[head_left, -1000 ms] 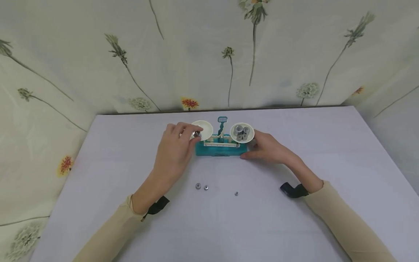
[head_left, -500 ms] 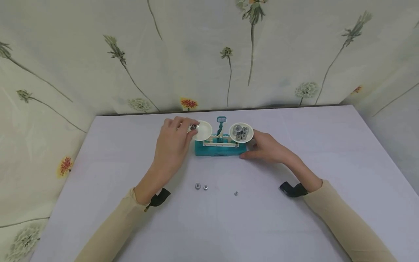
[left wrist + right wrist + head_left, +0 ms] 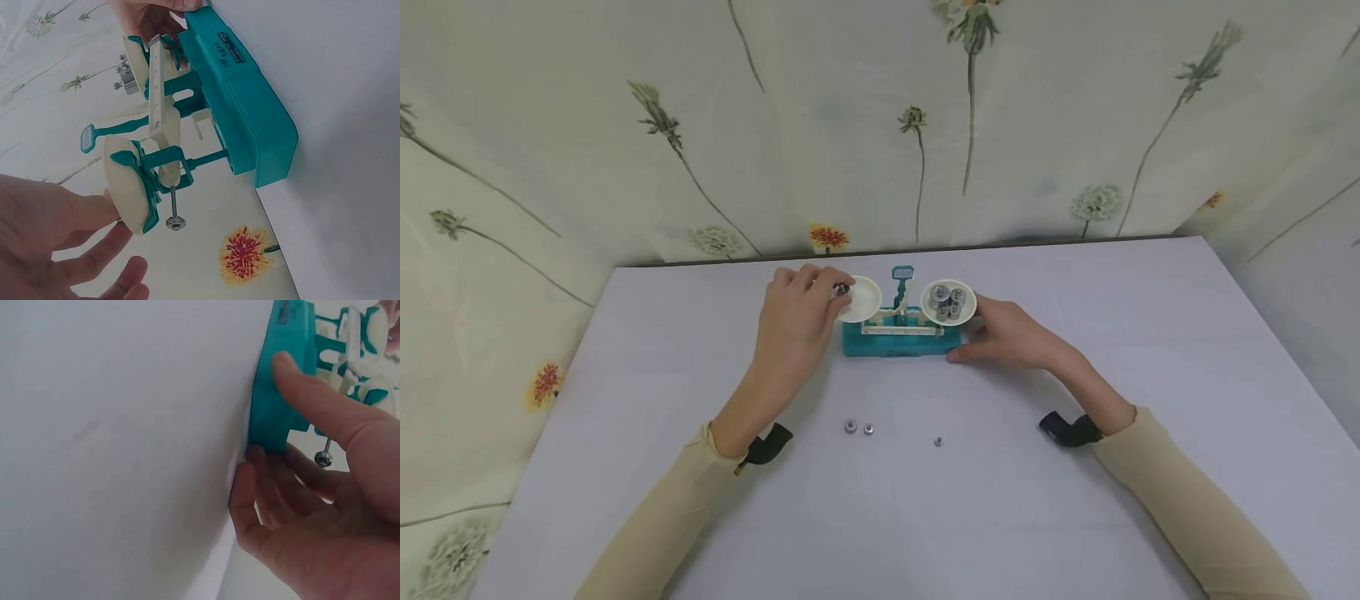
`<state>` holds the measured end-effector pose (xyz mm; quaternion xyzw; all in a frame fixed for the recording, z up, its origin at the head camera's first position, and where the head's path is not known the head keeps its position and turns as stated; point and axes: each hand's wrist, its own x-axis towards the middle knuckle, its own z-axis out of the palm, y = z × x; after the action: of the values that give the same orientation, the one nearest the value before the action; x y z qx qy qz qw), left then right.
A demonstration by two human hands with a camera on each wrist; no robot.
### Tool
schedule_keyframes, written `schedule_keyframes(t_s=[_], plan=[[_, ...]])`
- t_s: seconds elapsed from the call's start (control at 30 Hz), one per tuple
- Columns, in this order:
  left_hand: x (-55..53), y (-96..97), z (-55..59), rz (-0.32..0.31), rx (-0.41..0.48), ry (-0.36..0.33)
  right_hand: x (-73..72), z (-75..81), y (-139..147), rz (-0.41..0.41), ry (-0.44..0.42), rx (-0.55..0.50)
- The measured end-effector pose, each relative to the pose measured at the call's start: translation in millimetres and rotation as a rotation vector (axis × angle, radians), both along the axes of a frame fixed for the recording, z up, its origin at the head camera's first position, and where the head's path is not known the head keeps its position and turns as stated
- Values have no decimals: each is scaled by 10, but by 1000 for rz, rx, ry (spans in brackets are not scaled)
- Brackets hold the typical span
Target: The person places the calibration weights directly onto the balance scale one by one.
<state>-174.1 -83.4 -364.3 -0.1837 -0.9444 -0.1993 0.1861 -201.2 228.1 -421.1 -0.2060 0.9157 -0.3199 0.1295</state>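
A balance scale (image 3: 901, 343) with a teal base and two cream pans stands toward the back of the table. My left hand (image 3: 793, 321) pinches a small metal weight (image 3: 841, 289) at the left rim of the left pan (image 3: 867, 297). In the left wrist view, that pan (image 3: 122, 187) hides the fingertips and the weight. Several metal weights (image 3: 942, 294) stand in the right pan (image 3: 969, 312). My right hand (image 3: 1015, 333) grips the right end of the base; in the right wrist view its thumb (image 3: 312, 394) lies on the base's front, the fingers curled around the end.
Two small weights, one larger (image 3: 851, 426) and one smaller (image 3: 868, 429), stand on the white tablecloth (image 3: 880, 517) before the scale. Another tiny weight (image 3: 938, 442) is further right. A floral curtain (image 3: 820, 125) hangs behind the table's back edge.
My left hand has moved slightly back and left with the weight, from over the left pan's front-left part to its left rim. The right hand has kept its hold on the base.
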Motion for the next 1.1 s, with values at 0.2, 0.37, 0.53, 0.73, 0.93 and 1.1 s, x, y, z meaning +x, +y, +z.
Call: schedule_keyframes(t_s=[0.2,0.37,0.53,0.73,0.93,1.1], plan=[[-18,18,18,3,-3,-21,-5,7,19,-15,-8,6],[-33,32,22,2,-18,-40,-9,-11,28,-11,-1,-7],[-34,28,15,0,-9,-34,-10,-9,26,-9,6,-5],[-12,20,29,6,-6,-30,-7,-17,12,-7,3,3],[4,8,45,18,8,-30,-7,-28,11,-11,-2,9],[18,13,38,18,0,-38,-1,-7,12,-17,7,18]])
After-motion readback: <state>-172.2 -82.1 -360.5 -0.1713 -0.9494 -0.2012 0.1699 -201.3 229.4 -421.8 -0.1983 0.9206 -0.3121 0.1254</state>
